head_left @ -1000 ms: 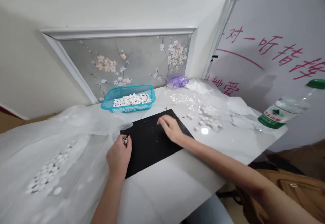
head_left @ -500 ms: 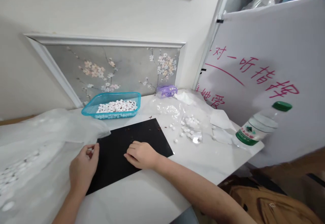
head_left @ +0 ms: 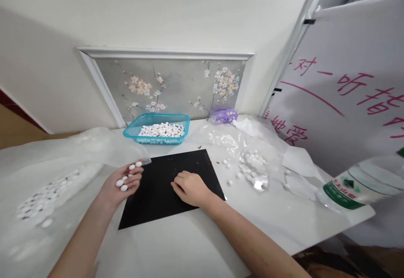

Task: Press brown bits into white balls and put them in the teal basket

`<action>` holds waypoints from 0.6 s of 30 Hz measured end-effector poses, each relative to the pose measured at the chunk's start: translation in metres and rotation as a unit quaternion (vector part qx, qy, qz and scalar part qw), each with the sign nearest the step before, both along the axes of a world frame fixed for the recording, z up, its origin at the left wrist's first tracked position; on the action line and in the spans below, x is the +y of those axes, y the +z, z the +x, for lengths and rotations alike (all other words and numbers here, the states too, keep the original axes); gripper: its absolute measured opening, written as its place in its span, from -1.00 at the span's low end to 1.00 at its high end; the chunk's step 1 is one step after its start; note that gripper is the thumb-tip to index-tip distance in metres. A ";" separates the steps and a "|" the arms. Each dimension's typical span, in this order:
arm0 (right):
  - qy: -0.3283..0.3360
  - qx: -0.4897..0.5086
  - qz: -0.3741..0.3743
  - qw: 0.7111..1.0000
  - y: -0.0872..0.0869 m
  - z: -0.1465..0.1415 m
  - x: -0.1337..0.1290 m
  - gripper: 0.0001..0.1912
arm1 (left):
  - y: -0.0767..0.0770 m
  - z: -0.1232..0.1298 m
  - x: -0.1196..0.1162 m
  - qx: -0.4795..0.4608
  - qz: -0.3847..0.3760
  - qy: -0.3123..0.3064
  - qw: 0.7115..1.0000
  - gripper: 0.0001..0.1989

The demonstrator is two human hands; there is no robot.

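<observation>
Several small white balls (head_left: 123, 182) lie in the palm and curled fingers of my left hand (head_left: 121, 183), which is turned up at the left edge of a black mat (head_left: 158, 204). My right hand (head_left: 190, 189) rests on the mat with its fingers curled in. Whatever it may hold is hidden under the fingers. Tiny dark bits (head_left: 209, 163) are scattered at the mat's top right corner. Behind the mat stands a blue plastic basket (head_left: 132, 133) filled with white balls that have dark reddish marks.
On the left a clear plastic bag (head_left: 78, 143) holds many white balls. Another clear bag (head_left: 221, 137) lies to the right, with loose white balls (head_left: 230, 182) near it. A purple packet (head_left: 224, 116) sits against the wall. A water bottle (head_left: 347, 189) stands at the table's right end.
My left hand has turned palm up and lifted slightly, showing the white balls in it. My right hand stays on the mat. The view has swung left.
</observation>
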State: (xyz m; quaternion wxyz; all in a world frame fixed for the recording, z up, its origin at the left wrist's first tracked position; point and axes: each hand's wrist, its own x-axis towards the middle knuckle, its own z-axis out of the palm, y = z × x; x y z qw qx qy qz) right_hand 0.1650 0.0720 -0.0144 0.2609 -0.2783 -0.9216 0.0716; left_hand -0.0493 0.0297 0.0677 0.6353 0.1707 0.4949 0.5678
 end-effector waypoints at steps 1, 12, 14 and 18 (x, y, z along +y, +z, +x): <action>0.001 0.002 -0.001 1.000 -0.001 0.000 0.000 -0.69 | 0.002 0.005 0.005 -0.038 0.003 -0.008 0.999 -0.78; 0.000 0.013 -0.037 0.999 0.001 -0.002 0.006 -0.72 | 0.052 0.017 0.152 0.000 0.026 0.066 0.997 -0.82; 0.005 0.025 -0.045 0.999 0.001 -0.001 0.006 -0.74 | 0.049 0.015 0.179 0.038 0.025 0.104 0.994 -0.80; 0.014 0.043 -0.064 0.997 0.001 -0.001 0.006 -0.76 | 0.040 0.007 0.208 0.106 0.022 0.124 0.986 -0.68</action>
